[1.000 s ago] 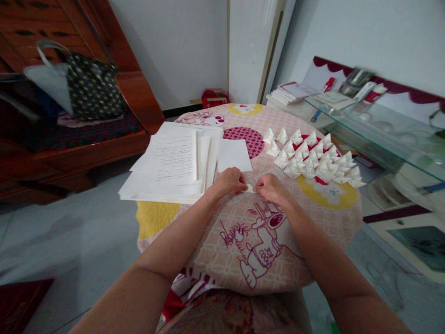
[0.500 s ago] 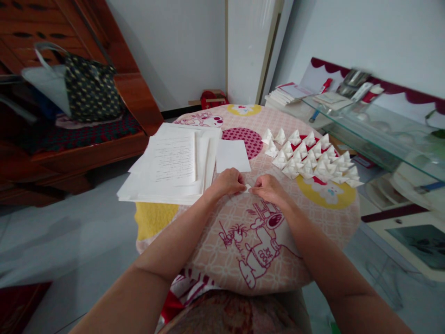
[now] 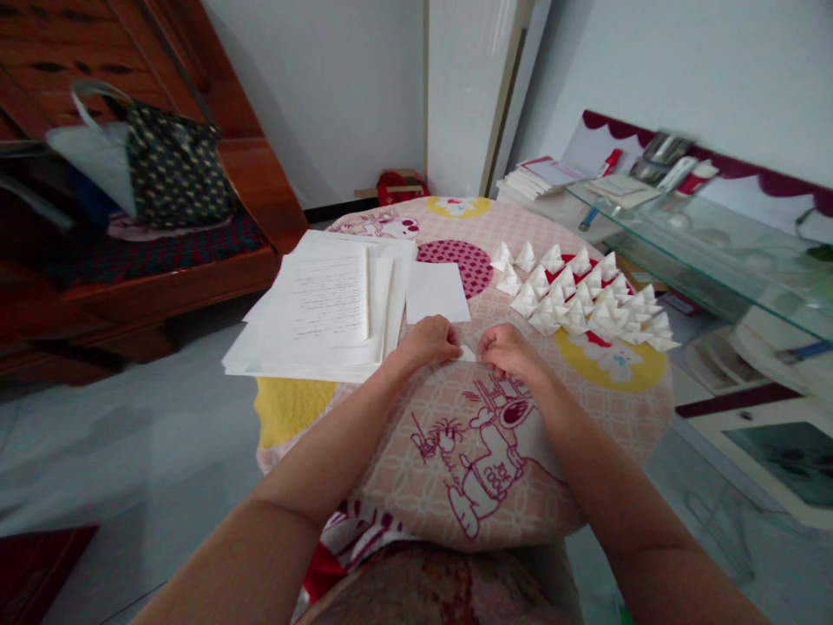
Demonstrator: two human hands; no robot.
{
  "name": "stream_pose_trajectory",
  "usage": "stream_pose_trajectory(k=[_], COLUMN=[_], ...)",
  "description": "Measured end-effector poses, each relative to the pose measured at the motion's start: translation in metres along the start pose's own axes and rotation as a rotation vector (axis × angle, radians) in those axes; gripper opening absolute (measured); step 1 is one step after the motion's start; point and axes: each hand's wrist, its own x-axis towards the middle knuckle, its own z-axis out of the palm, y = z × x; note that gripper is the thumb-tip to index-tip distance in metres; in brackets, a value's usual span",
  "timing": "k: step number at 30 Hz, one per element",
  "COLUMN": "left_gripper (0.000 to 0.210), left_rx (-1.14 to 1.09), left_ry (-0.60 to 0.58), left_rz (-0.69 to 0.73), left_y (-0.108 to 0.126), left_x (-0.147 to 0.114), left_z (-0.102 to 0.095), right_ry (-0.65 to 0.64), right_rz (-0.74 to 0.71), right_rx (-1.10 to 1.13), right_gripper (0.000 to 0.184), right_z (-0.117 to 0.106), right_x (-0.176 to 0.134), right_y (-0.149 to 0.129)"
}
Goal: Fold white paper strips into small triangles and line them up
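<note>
Between my hands, a small piece of folded white paper (image 3: 467,353) lies low over the tablecloth. My left hand (image 3: 430,341) pinches its left side, thumb and fingers pressed together. At the paper's right corner is my right hand (image 3: 511,351), fingers curled and closed; the fingertips seem to touch that corner, though the grip is partly hidden. A flat white paper square (image 3: 437,292) rests just beyond my left hand. To the right, several folded white paper boats (image 3: 576,308) with pointed peaks stand in close rows.
A stack of white sheets (image 3: 273,334), some printed, covers the table's left side. The round table wears a patterned pink cloth (image 3: 416,460). On the right is a glass shelf (image 3: 716,252) with small items; at left, a wooden bench (image 3: 251,174) carries bags.
My right hand has shifted slightly right, and more of the folded paper shows between the hands. My left hand stays nearly in place.
</note>
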Motion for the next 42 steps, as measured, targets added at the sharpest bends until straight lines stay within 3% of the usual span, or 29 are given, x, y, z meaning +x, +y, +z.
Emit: stream_pose_trajectory(k=[8,15,21,25,30,36,42], left_gripper=[0.009,0.006,0.007,0.009,0.020,0.019,0.015], left_rx=[-0.028,-0.086,-0.270,-0.418,-0.557,-0.582,-0.565], left_ry=[-0.003,0.049,0.033,0.006,0.013,-0.209,-0.261], left_rz=[0.006,0.051,0.122,0.174,0.129,0.093,0.115], left_y=[-0.004,-0.007,-0.014,-0.013,-0.013,-0.019,-0.021], left_x=[0.002,-0.002,-0.005,-0.008,-0.012,-0.013,-0.014], left_z=[0.002,0.005,0.003,0.003,-0.005,-0.010,-0.008], right_ry=[-0.013,0.057,0.189,0.151,0.117,0.152,0.148], right_rz=[-0.017,-0.133,-0.386,-0.490,-0.474,-0.518,-0.535], right_rx=[0.253,0.096,-0.129,-0.063,0.107,0.097,0.060], right_gripper=[0.006,0.007,0.010,0.015,0.020,0.016,0.013], right_z=[-0.003,0.004,0.009,0.005,0.000,-0.001,-0.002], right_x=[0.001,-0.002,-0.004,-0.003,-0.006,-0.009,-0.009], right_y=[0.013,0.012,0.011,0.013,0.014,0.012,0.012])
